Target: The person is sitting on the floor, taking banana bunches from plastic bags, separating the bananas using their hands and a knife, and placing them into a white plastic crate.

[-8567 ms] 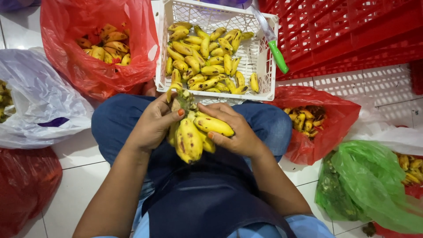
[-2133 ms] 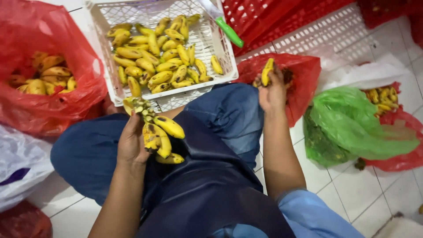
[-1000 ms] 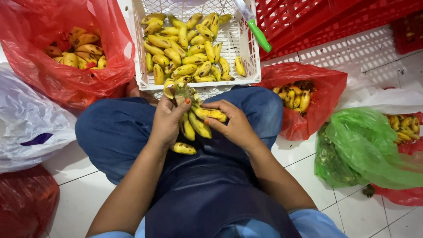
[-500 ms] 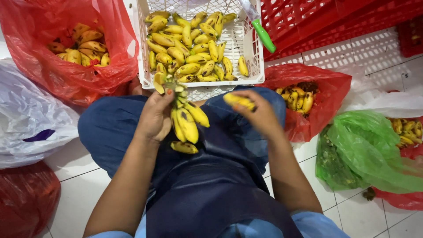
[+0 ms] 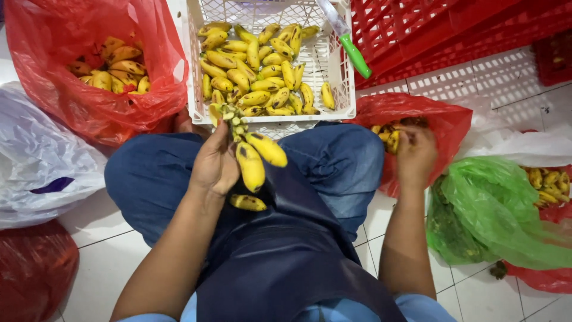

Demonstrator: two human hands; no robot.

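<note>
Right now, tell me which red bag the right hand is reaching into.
The small red bag just right of the white crate, beside the right knee. The right hand sits at its mouth; the bigger red bag lies far left.

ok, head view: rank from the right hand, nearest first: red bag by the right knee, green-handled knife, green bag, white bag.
From the right hand:
1. Red bag by the right knee: the hand reaches into its opening.
2. Green bag: floor, just outboard of the hand.
3. Green-handled knife: on the white basket's right rim, ahead.
4. White bag: far left, beyond both knees.
</note>
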